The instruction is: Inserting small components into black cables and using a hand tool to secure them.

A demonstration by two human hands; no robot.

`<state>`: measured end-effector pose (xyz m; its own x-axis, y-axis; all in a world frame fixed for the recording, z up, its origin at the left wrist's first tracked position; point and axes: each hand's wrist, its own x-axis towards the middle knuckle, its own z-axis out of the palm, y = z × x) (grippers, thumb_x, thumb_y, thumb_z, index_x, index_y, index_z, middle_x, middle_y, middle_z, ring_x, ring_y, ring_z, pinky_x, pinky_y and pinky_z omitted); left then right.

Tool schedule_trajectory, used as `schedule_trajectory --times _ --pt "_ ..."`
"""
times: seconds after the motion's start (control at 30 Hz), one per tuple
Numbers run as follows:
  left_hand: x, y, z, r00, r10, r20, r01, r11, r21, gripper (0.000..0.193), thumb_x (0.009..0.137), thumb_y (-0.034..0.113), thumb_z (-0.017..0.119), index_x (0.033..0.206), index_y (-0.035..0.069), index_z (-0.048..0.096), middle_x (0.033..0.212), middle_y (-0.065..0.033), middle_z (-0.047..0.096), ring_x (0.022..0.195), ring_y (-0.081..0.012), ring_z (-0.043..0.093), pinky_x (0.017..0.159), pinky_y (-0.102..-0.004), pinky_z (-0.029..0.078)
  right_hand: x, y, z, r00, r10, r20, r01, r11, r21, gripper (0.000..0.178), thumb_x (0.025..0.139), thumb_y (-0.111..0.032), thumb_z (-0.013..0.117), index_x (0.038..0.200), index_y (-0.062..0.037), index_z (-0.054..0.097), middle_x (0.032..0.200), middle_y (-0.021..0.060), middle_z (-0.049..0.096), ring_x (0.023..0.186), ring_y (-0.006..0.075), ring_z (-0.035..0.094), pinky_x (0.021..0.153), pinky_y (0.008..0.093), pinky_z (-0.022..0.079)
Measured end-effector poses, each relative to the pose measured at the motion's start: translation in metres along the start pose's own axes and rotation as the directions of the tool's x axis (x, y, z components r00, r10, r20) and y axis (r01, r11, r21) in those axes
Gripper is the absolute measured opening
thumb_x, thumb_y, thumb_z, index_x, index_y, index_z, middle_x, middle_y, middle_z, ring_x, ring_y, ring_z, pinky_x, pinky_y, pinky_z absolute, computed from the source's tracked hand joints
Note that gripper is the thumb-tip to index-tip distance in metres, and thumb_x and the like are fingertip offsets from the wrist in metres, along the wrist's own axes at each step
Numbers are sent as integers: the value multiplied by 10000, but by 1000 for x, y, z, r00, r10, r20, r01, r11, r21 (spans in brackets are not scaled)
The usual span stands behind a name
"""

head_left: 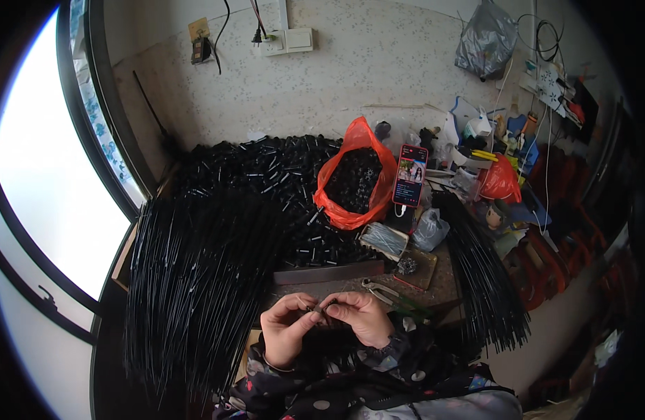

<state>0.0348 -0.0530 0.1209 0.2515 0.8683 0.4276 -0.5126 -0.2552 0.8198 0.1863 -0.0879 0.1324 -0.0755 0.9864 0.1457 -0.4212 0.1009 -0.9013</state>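
Note:
My left hand [287, 325] and my right hand [364, 318] meet just in front of the work table. Both are closed, thumbs against forefingers, pinching a small dark part [319, 309] between them. Fingertips cover most of it, so its exact kind is hidden. Pliers with green handles [396, 297] lie beyond my right hand. A small heap of metal bits [407, 266] sits on a flat brown tray [425, 278]. Behind it stands a box of thin pale pins or rods [384, 239]. A dark low strip [329, 272] crosses the table ahead of my hands.
Short black tubular pieces [266, 168] are piled across the back. A red plastic bag [324, 206] holds dark small parts. Long thin black rods [189, 294] hang in a bundle at left, others [487, 280] at right. A lit phone [410, 178] stands upright beside a clear bag [431, 229].

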Motion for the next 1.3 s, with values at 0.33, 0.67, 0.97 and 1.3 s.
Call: schedule_trajectory --times 0.33,0.67,0.97,1.3 --pt "7 11 4 930 -110 350 282 824 -491 172 826 -8 547 992 -36 586 1073 -196 562 768 -209 602 600 -312 543 -32 -12 26 997 -72 -13 73 994 85 122 844 -74 576 923 18 566 845 94 601 766 176 587 714 289 479" --pt "-3 11 6 888 -157 432 381 776 -503 150 804 -5 583 949 -44 593 1029 -208 502 829 -270 608 627 -358 576 -42 -8 10 997 -66 36 60 986 159 196 775 -63 659 894 -7 514 860 101 609 741 187 606 648 310 519" --pt "3 28 7 883 -236 406 359 896 -261 121 779 -40 590 891 -67 628 1078 -214 501 837 -245 602 694 -331 550 -42 -9 3 997 -75 20 72 988 137 198 776 -44 653 910 -18 509 874 83 593 772 179 606 634 310 533" --pt "3 6 10 852 -263 453 482 731 -483 130 763 -7 624 873 -37 561 933 -153 503 779 -246 585 640 -333 548 -43 -10 4 997 -71 -3 71 984 164 165 793 31 612 916 -2 507 867 92 595 771 165 617 705 283 526"
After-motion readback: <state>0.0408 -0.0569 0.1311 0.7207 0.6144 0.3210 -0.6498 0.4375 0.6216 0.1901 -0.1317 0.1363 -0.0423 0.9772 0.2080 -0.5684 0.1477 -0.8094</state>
